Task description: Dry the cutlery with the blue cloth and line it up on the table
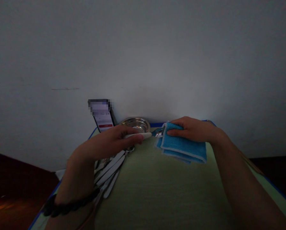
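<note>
My left hand (116, 139) is closed around the white handle of a piece of cutlery (146, 135), thumb along the near side. The utensil's shiny metal head points right and runs partly into a folded blue cloth (183, 147) with pale edging, so I cannot tell its exact kind. Gripping that cloth, my right hand (192, 128) presses it against the metal end. Just behind my left hand sits a round metal bowl (136, 120). Several pieces of cutlery (111, 169) lie in a loose pile under and beside my left forearm.
A phone (103, 118) with a lit screen leans on the grey wall (143, 64) at the back left. The pale green table (157, 191) has a blue edge and stands against that wall. Dark floor (18, 191) shows at the left.
</note>
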`<state>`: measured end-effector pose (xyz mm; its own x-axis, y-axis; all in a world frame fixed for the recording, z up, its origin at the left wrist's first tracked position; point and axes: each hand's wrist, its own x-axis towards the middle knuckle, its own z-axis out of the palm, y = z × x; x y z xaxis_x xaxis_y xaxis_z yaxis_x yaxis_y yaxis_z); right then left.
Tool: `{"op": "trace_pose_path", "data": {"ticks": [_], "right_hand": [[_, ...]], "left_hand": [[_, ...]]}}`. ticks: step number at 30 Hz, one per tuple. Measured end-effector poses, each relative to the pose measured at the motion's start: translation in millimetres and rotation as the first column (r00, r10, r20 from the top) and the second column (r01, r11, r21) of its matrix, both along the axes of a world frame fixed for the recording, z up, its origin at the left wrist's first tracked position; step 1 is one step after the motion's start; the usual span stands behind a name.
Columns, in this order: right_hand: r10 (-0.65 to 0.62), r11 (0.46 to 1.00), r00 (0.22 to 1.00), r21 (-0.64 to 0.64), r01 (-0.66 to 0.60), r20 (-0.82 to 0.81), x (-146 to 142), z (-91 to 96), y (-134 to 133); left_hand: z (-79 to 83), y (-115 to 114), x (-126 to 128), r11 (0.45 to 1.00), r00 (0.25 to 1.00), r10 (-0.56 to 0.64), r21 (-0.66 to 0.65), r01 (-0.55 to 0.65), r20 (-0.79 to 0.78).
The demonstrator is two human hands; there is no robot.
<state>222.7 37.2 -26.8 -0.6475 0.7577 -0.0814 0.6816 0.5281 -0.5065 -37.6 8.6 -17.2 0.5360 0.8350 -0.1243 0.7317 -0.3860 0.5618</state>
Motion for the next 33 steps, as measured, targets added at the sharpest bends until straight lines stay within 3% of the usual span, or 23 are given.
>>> {"op": "trace_pose_path", "data": {"ticks": [5,10,17,28,33], "right_hand": [[-0.028,0.997,0.998,0.079,0.024,0.053,-4.8,-0.2,-1.3],[-0.011,0.995,1.0,0.097,0.011,0.006,-7.9,1.4,-4.6],[0.037,0.99,0.999,0.137,-0.031,-0.035,-13.1,7.8,-10.2],[0.063,0.996,0.996,0.065,-0.059,-0.06,-14.9,14.9,-15.1],[0.007,1.0,0.998,0.01,-0.006,-0.07,-6.5,14.7,-15.9]], "left_hand": [[3.0,-2.5,5.8,0.998,0.998,-0.056,0.013,0.056,-0.004],[0.9,-4.1,14.0,0.995,0.995,-0.096,-0.03,0.096,-0.014],[-2.2,0.9,28.5,0.997,0.998,-0.069,0.043,0.069,0.006],[-5.7,3.4,26.0,0.997,0.998,-0.063,0.048,0.063,0.011],[-5.7,3.7,22.3,0.996,0.999,-0.03,0.079,0.029,0.012]]}}
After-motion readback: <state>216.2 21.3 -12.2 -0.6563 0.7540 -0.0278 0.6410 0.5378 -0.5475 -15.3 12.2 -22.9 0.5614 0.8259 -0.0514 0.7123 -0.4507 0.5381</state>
